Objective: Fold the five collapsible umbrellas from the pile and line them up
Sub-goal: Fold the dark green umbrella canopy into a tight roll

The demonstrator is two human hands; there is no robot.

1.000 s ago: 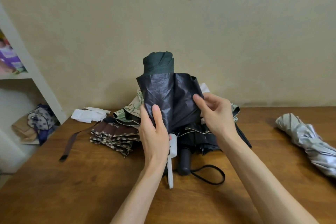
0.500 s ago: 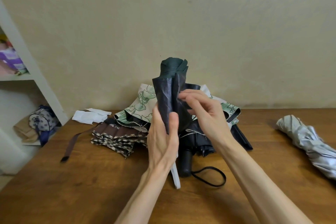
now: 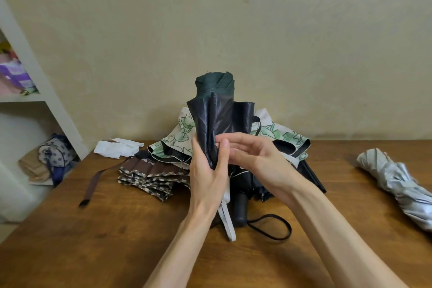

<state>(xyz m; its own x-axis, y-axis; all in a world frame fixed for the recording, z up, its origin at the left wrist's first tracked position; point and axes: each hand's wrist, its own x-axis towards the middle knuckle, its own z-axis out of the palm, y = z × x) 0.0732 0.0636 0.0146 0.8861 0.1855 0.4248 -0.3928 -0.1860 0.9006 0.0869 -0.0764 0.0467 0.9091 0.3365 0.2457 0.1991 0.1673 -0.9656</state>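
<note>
So the dark umbrella (image 3: 217,119) is up off the desk (image 3: 93,252), standing pretty much upright in the middle of the shot, right in front of the pile. The top bit is dark green and the rest is shiny black fabric bunched into loose folds.

The left hand (image 3: 207,173) is wrapped around the lower part of it, fingers curled round the fabric with the thumb running up the near side. The right hand (image 3: 257,156) comes in from the side with its fingers (image 3: 236,147) stretched out fairly straight, laid against the folds just beside the left thumb, so touching rather than gripping. A pale strap (image 3: 228,224) hangs down below the left hand to the desk.

Behind the hands is the rest of the pile: a cream umbrella with green flowers (image 3: 282,134) on top at the back, a brown checked one (image 3: 149,175) lying flat to the left, and a black one whose stubby handle (image 3: 240,208) pokes toward the camera, its wrist loop (image 3: 273,229) curled on the wood. A silver umbrella (image 3: 397,182) lies on its own, well apart at the right edge.

Other stuff: a loose brown strap (image 3: 93,184) left of the checked one, some white folded thing (image 3: 117,147) near the wall, plus a white shelf (image 3: 35,97) off to the left with a spotted bag (image 3: 55,152) under it.
</note>
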